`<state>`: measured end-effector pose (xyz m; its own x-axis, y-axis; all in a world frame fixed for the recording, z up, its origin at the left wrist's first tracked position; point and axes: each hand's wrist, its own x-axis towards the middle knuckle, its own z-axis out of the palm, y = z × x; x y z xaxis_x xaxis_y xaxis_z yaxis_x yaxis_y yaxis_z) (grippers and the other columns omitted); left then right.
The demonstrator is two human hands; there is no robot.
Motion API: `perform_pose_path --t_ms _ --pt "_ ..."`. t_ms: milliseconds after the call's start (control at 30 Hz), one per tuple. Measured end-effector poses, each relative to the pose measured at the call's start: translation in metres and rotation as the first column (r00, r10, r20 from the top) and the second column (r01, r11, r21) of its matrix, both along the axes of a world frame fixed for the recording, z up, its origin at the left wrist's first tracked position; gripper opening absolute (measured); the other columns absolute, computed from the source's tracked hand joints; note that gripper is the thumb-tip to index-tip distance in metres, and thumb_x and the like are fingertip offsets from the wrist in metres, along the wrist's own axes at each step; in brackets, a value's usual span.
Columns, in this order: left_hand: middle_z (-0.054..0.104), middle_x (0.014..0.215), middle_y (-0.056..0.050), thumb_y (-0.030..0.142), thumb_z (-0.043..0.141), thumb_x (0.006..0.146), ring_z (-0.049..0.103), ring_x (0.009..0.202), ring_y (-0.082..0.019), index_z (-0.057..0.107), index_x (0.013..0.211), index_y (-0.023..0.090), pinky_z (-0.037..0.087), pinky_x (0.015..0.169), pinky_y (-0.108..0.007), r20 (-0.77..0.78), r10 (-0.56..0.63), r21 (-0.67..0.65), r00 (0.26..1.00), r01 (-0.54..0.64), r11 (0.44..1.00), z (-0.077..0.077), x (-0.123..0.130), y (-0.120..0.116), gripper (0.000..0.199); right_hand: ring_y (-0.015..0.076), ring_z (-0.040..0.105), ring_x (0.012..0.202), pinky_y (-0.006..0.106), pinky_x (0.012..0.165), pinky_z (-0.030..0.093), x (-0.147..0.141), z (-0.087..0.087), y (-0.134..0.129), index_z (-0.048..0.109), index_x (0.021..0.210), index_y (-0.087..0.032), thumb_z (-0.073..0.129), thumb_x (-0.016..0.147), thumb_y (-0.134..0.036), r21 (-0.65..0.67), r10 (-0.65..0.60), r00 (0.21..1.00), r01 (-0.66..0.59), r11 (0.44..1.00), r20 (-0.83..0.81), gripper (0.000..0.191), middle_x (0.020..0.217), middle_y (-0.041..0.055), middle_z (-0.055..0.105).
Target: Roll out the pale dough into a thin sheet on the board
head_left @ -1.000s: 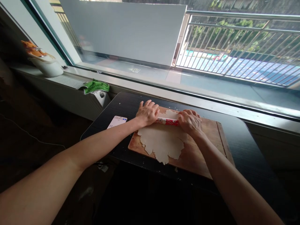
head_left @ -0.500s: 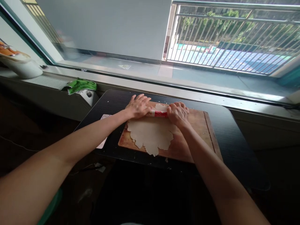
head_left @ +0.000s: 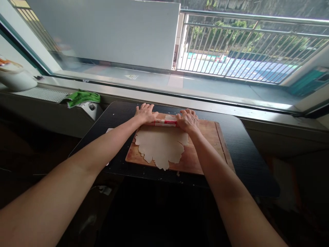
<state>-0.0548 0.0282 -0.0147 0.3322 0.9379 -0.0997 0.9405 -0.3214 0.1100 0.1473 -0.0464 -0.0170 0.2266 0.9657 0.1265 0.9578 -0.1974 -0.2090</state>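
We look down on a dark, wood-grained table [head_left: 250,157] with rounded corners, pushed up near a window sill [head_left: 205,111] and dotted with pale crumbs. A wooden board [head_left: 212,132] lies on it, and on the board a thin sheet of dough [head_left: 161,142] spreads out, its near side ragged, one tongue reaching the board's near edge. A phone [head_left: 110,130] lies on the left of the table, mostly behind the left arm. Farther left we see a white radiator [head_left: 48,93] with a green cloth [head_left: 83,98] at its end and a white pot [head_left: 16,80] on top; through the glass stand a pale panel [head_left: 108,31] and a metal railing [head_left: 226,51]. The left hand [head_left: 146,114] and right hand [head_left: 189,119] lie over the two ends of a red-and-white printed roller [head_left: 166,122], which sits across the far part of the dough; we cannot tell whether either grip closes around it or just presses. Compared with a second ago, the roller lies nearer the dough's far edge, and its print shows another face, so it has turned. Our view has swung right: the pot is now cut by the frame, and the phone's screen, readable then, is covered.
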Motion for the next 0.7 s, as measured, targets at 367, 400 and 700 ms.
perform_pose_path --t_ms 367,400,700 --pt "0.030 0.164 -0.011 0.054 0.030 0.095 0.019 0.153 -0.031 0.028 0.158 0.017 0.022 0.120 -0.056 -0.025 0.030 -0.028 0.999 -0.031 0.999 0.002 0.001 0.000 0.072 0.0293 0.045 0.127 0.043 0.103 0.040 0.000 -0.002 -0.002 0.064 0.128 -0.020 0.039 0.098 -0.036 -0.005 0.006 1.000 -0.006 1.000 0.009 0.042 0.139 0.0121 0.057" --pt "0.030 0.164 -0.011 0.054 0.030 0.095 0.019 0.153 -0.030 0.029 0.157 0.018 0.022 0.120 -0.056 -0.026 0.028 -0.024 0.999 -0.029 0.999 0.001 0.000 0.001 0.072 0.0293 0.046 0.127 0.043 0.102 0.040 0.000 -0.001 -0.002 0.064 0.128 -0.020 0.038 0.098 -0.036 -0.016 0.005 1.000 -0.005 1.000 0.004 0.043 0.139 0.0121 0.058" --pt "0.034 0.163 -0.011 0.054 0.034 0.093 0.021 0.152 -0.032 0.030 0.157 0.021 0.022 0.119 -0.057 0.005 0.022 -0.002 1.000 -0.022 1.000 -0.002 0.000 0.005 0.072 0.0301 0.045 0.128 0.044 0.103 0.039 -0.001 0.001 -0.001 0.066 0.125 -0.020 0.038 0.098 -0.036 0.006 0.017 1.000 -0.017 1.000 0.002 0.043 0.138 0.0130 0.059"
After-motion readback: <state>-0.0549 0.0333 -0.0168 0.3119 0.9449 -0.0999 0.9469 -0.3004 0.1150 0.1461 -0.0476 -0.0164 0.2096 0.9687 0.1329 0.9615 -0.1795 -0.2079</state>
